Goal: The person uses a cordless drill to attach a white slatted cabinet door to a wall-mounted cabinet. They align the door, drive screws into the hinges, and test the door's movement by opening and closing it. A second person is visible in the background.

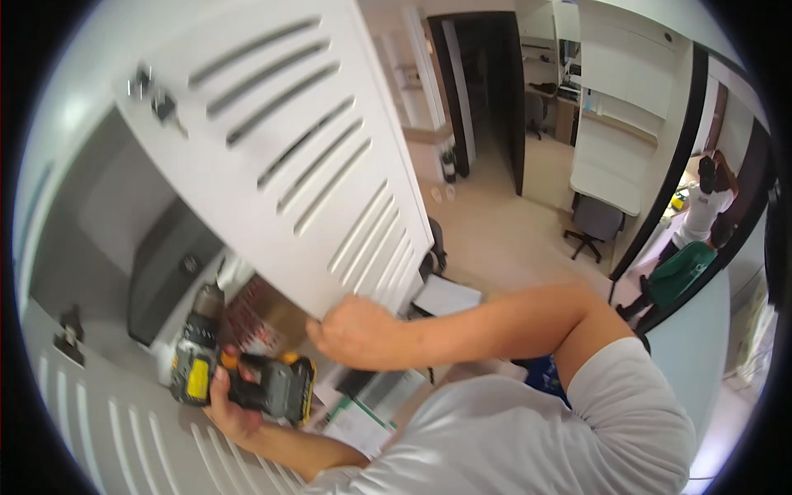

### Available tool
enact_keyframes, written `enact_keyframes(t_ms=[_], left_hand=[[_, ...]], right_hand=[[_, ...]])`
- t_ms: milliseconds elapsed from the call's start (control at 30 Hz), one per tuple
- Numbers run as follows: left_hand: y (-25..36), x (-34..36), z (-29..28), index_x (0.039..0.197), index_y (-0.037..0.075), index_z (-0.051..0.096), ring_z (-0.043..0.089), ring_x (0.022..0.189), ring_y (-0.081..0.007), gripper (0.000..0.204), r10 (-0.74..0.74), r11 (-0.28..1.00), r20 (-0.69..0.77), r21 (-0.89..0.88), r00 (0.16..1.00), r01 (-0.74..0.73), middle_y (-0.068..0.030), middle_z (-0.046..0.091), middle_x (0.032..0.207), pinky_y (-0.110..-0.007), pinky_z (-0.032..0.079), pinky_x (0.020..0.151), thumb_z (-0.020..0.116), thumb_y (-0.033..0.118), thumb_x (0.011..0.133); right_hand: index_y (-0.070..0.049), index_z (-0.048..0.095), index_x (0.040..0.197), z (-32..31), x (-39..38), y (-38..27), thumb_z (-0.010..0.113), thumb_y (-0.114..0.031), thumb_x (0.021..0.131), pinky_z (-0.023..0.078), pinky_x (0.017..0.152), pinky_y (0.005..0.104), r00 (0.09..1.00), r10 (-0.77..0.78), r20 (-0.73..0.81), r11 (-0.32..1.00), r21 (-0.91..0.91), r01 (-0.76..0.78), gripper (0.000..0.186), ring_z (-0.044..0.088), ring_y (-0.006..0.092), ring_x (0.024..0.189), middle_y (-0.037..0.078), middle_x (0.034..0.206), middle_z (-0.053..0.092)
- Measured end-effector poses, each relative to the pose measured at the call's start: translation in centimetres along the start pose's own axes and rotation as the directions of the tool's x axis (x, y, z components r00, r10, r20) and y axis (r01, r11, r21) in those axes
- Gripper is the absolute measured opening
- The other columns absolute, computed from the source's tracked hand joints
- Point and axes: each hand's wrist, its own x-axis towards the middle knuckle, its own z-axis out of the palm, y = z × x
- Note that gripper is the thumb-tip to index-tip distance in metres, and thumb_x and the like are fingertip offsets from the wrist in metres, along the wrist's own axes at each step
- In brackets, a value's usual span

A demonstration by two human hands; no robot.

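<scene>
My left hand (pixel 231 404) is wrapped round the handle of a cordless drill (pixel 200 346). The drill has a black and grey body with yellow parts, and its chuck points up toward the open locker. A white metal locker door (pixel 305 124) with rows of slots stands swung open across the view. My right hand (pixel 359 332) is closed at the lower edge of this door, its fingers curled and partly hidden. On the door a lock with hanging keys (pixel 165 107) sits near the upper left corner.
Inside the locker stands a dark grey panel-like object (pixel 169 268), beside a cardboard box (pixel 264 318). A second slotted door (pixel 107 412) with a lock (pixel 70 334) is at lower left. Beyond are an office chair (pixel 596 221), a white desk (pixel 606 186) and two people (pixel 685 268) in a doorway.
</scene>
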Motion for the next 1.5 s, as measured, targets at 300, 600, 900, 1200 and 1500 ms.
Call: enact_keyframes(t_ms=[300,600,900,1200,1500], left_hand=[[2.6,0.1,2.8,0.127,-0.001,0.057,0.062,0.067,-0.0188,0.045,0.016,0.993,-0.076,0.118,0.997,-0.007,-0.0169,0.069,0.100,-0.029,0.054,0.055,0.069,0.009,0.085],[3.9,-0.4,3.4,0.128,0.000,0.055,0.062,0.063,-0.0195,0.047,0.018,0.967,-0.124,0.253,0.992,0.014,-0.0165,0.069,0.100,-0.030,0.054,0.055,0.068,0.011,0.085],[5.1,-0.2,3.8,0.127,-0.002,0.056,0.062,0.069,-0.0173,0.044,-0.024,0.931,-0.033,0.365,0.999,0.034,-0.0153,0.068,0.104,-0.028,0.053,0.058,0.069,0.016,0.089],[6.7,0.8,3.8,0.128,-0.001,0.055,0.060,0.073,-0.0141,0.040,-0.168,0.837,0.084,0.539,0.982,0.097,-0.0119,0.066,0.110,-0.025,0.053,0.063,0.065,0.018,0.094],[7.4,1.6,2.1,0.128,-0.001,0.056,0.062,0.078,-0.0131,0.039,-0.187,0.833,0.107,0.545,0.977,0.099,-0.0093,0.066,0.116,-0.024,0.056,0.068,0.065,0.022,0.097]], right_hand=[[0.000,0.068,0.084,4.4,3.6,0.4,0.065,-0.017,0.081,0.054,0.056,0.0478,0.994,-0.099,0.052,0.983,-0.150,0.106,0.017,0.069,0.0274,0.057,0.010,0.061,0.066],[-0.007,0.078,0.079,4.7,5.6,0.9,0.068,-0.017,0.079,0.057,0.063,0.0497,0.988,-0.067,0.142,0.969,-0.228,0.099,0.014,0.072,0.0287,0.065,0.010,0.070,0.072],[-0.007,0.078,0.082,4.4,4.3,1.1,0.066,-0.023,0.082,0.058,0.068,0.0510,0.991,-0.007,0.136,0.990,-0.138,0.025,0.020,0.073,0.0326,0.065,0.013,0.072,0.072],[-0.003,0.078,0.089,3.1,1.1,1.0,0.063,-0.023,0.083,0.058,0.074,0.0525,0.982,-0.067,0.179,0.988,-0.128,0.091,0.026,0.072,0.0359,0.070,0.019,0.078,0.074],[-0.001,0.077,0.092,4.0,1.5,1.2,0.063,-0.023,0.082,0.057,0.074,0.0533,0.970,-0.084,0.229,0.983,-0.142,0.119,0.028,0.073,0.0377,0.073,0.022,0.081,0.074]])
